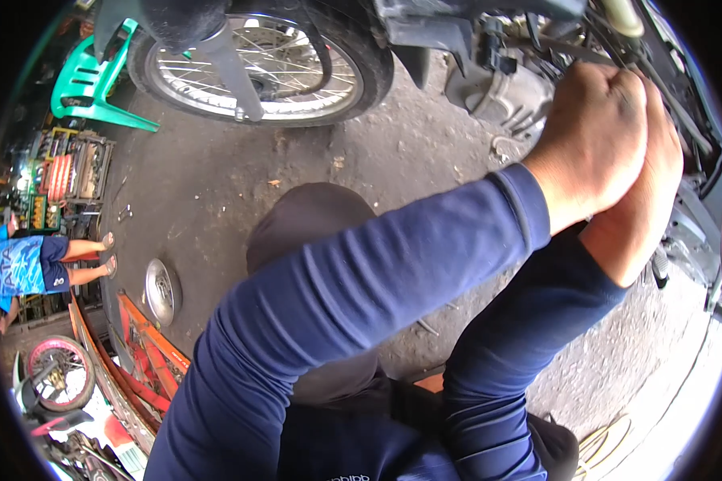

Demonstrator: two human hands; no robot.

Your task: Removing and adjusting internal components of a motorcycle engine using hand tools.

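Both my hands are raised together at the upper right, against the side of a motorcycle [509, 96]. My left hand [594, 140] is closed, knuckles bent, its fingertips curled away out of sight near the frame and cables. Just behind and to the right of it, partly covered by it, my right hand [654, 180] is curled as well. Whatever the two hands grip is hidden behind them. The grey engine casing lies just left of my hands. Farther left is the spoked front wheel [375, 80] with its black tyre.
A green plastic chair [92, 100] stands at the upper left. On the dirty floor lies a round metal cover [162, 293], near an orange metal frame [156, 345]. Another person [24, 264] is at the far left, above a motorcycle wheel with a pink rim [60, 345]. A pale hose [606, 441] lies lower right.
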